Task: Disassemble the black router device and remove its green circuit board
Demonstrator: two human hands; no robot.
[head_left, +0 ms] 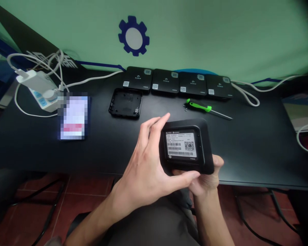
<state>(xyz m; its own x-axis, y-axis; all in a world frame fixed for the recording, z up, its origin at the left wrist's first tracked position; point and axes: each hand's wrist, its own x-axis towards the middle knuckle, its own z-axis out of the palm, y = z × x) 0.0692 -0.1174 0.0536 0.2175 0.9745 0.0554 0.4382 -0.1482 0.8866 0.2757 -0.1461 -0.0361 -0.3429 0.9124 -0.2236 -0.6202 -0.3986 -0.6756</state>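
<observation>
- The left hand (141, 164) was held partly open, with the fingers spread up the left side of the black square device (186, 145) and the thumb laid along its near edge, so that the device was held between them.
- The right hand (205, 181) was curled beneath the device's right corner, and its support came from below; the fingertips were partly hidden.
- The device was held above the table (248, 147), between both hands, with its underside turned up — a white label (181, 145) with a barcode and QR code faced the camera.
- Beyond the hands lay an open black casing (125, 103), and a row of four closed black units (178, 82) stood further back.
- Ahead of the right hand, a green-handled screwdriver (199, 106) was lying untouched, with tiny screws (185, 108) just beside its handle.
- Far beyond the left hand were a white power strip (41, 97) and a pixelated phone (74, 118).
- The step in hand was judged to be the inspection of a closed device — neither hand was on a tool.
- The next move was judged to call for a steady hold on the device, with one hand freed for the screwdriver if the underside was to be worked on.
</observation>
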